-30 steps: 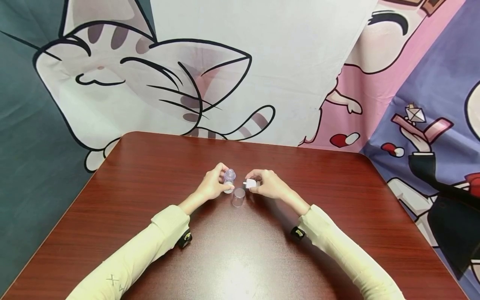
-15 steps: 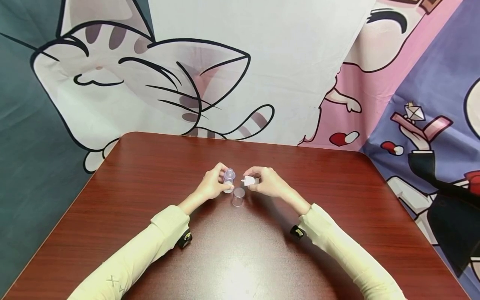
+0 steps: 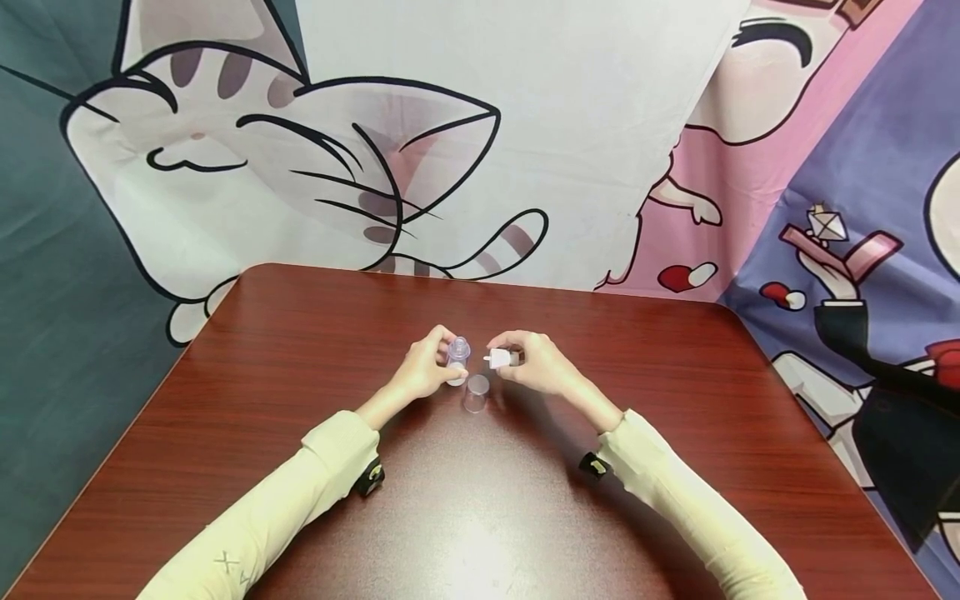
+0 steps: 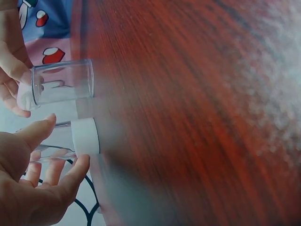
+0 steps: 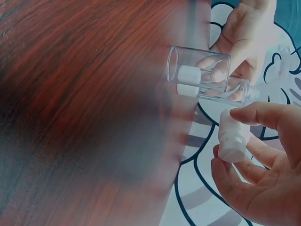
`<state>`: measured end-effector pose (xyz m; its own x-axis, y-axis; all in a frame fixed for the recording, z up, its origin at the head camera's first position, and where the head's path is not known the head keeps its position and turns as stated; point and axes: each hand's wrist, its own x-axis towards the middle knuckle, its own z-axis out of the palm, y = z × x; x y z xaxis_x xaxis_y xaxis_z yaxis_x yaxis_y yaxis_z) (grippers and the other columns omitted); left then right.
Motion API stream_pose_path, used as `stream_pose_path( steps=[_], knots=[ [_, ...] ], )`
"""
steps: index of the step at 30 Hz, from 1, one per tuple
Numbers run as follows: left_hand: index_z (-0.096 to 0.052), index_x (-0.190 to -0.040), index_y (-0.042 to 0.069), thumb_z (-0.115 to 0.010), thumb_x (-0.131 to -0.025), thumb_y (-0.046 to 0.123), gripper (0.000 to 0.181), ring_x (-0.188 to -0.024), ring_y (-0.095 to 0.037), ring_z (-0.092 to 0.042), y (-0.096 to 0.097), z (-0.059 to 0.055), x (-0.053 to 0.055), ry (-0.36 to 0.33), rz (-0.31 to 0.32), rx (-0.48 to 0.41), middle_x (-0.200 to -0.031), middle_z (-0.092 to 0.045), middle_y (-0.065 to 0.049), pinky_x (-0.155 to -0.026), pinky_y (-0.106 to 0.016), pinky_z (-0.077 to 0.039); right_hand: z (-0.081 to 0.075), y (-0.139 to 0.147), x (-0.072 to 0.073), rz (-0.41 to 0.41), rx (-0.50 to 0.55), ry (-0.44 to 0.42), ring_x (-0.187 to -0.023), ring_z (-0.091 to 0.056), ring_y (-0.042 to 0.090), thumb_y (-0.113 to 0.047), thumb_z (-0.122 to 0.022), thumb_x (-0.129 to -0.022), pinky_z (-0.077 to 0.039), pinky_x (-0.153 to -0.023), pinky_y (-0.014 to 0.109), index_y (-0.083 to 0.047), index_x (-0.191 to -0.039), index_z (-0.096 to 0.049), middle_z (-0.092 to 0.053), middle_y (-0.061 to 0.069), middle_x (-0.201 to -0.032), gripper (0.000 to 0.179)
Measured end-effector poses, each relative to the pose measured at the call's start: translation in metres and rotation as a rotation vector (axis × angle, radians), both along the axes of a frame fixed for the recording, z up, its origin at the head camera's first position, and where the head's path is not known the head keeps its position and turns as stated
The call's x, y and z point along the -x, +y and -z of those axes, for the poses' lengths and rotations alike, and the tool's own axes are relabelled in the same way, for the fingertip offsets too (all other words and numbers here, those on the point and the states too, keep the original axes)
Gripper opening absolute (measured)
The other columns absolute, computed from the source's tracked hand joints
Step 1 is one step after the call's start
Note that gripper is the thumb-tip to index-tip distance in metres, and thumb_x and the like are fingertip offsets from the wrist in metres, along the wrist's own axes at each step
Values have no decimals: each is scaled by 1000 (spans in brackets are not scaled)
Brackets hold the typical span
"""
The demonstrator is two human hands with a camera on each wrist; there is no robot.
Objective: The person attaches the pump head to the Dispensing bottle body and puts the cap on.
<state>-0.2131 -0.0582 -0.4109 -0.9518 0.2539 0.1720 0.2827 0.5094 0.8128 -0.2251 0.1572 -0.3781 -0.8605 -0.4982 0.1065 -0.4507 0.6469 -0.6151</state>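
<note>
My left hand [image 3: 420, 368] grips a small clear bottle [image 3: 458, 352] with a white base [image 4: 86, 136]. The bottle stands upright, and its bare threaded neck [image 5: 247, 92] shows in the right wrist view. Thumb and fingers of my right hand [image 3: 543, 365] pinch a white pump head [image 3: 498, 358] just right of the bottle, apart from it. The pump head lies sideways, its thin spout pointing toward the bottle. Between the hands and slightly nearer to me, a clear cylindrical cap [image 3: 476, 394] stands on the table, touched by neither hand.
The dark red wooden table [image 3: 315, 333] has a glossy glare near its front. Behind it hangs a cloth backdrop [image 3: 585, 125] with cartoon figures. Each forearm wears a black wrist camera strap [image 3: 370, 477] by its pale sleeve.
My right hand has moved slightly up and left in the head view, carrying the pump head. It barely shifts in the last half second. My left hand and the bottle stay put.
</note>
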Motion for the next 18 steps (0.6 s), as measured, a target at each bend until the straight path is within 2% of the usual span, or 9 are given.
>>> stream_pose_path(
  steps=[8, 9, 12, 15, 16, 18],
  knots=[
    [-51, -105, 2, -78, -76, 5, 39, -88, -30, -68, -3, 3, 3, 13, 22, -37, -96, -67, -18, -81, -41, -54, -1, -5, -1, 21, 33, 33, -82, -61, 16, -5, -73, -79, -48, -70, 25, -6, -113, -63, -70, 7, -100, 36],
    [-51, -104, 5, -79, -77, 9, 39, -85, -26, -68, -5, 10, 8, 43, 36, -55, -94, -67, -15, -78, -38, -54, -1, -5, -2, 27, 39, 37, -83, -62, 16, -5, -73, -79, -48, -70, 26, -6, -113, -62, -70, 7, -100, 37],
    [-51, -103, 6, -79, -77, 9, 39, -82, -24, -67, -5, 11, 8, 58, 41, -62, -92, -67, -13, -76, -35, -54, 0, -7, -2, 41, 51, 43, -86, -63, 17, -4, -73, -78, -48, -72, 26, -6, -113, -57, -70, 8, -99, 38],
    [-51, -105, 5, -79, -77, 8, 40, -85, -27, -67, -4, 12, 8, 43, 35, -56, -94, -67, -15, -78, -38, -55, 0, -8, -3, 55, 59, 42, -86, -64, 18, -4, -73, -78, -48, -73, 27, -7, -110, -57, -70, 8, -98, 35],
    [-51, -105, 2, -78, -76, 3, 40, -87, -31, -67, -3, 5, 3, 12, 21, -40, -96, -66, -18, -81, -42, -54, -1, -8, -3, 59, 61, 42, -86, -64, 18, -5, -73, -78, -48, -72, 27, -7, -109, -58, -70, 7, -98, 34],
    [-50, -106, 1, -78, -76, 2, 41, -89, -33, -67, -1, 5, 3, 2, 12, -27, -98, -66, -19, -82, -43, -54, -2, -8, -4, 62, 67, 43, -86, -64, 18, -5, -73, -78, -48, -72, 27, -8, -107, -59, -69, 7, -97, 32]
  ],
)
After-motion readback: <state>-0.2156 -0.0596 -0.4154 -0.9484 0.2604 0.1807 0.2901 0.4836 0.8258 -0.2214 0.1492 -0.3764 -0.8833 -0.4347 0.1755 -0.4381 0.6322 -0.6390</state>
